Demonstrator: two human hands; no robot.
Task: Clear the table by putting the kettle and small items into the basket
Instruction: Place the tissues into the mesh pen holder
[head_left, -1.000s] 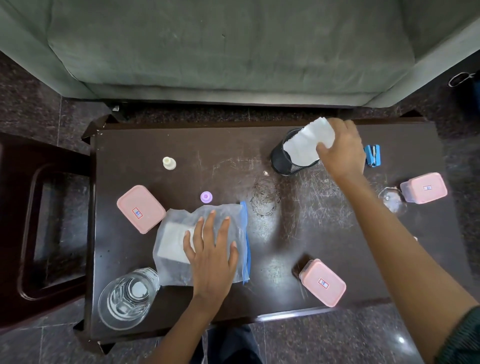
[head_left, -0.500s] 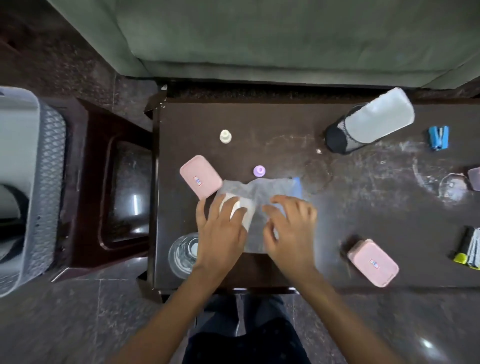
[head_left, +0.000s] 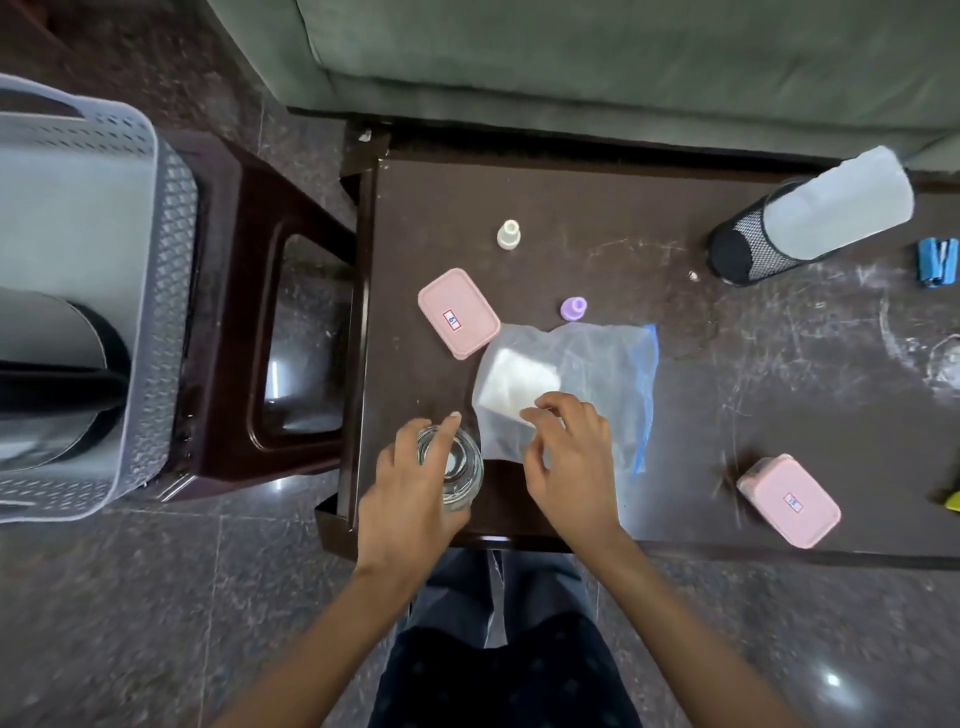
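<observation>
The grey perforated basket (head_left: 156, 291) stands on a stool at the left, and the kettle (head_left: 52, 374) lies inside it. My left hand (head_left: 410, 493) wraps around a clear drinking glass (head_left: 457, 465) at the table's front left corner. My right hand (head_left: 569, 457) pinches the near edge of a clear zip bag (head_left: 587, 374) holding a white pad. Small items lie on the dark table (head_left: 623, 244): a pink lidded box (head_left: 457, 312), a second pink box (head_left: 787, 499), a cream cap (head_left: 508, 235) and a purple cap (head_left: 573, 307).
A black mesh pen cup (head_left: 748, 249) with a white roll in it leans at the back right. A blue stapler (head_left: 937, 260) and a yellow marker tip (head_left: 951, 500) sit at the right edge. A green sofa (head_left: 571, 62) runs behind; the brown stool (head_left: 291, 332) stands left.
My left hand left the zip bag and closed around the glass. My right hand shifted to the bag's near edge. The camera swung further left, so the basket shows more.
</observation>
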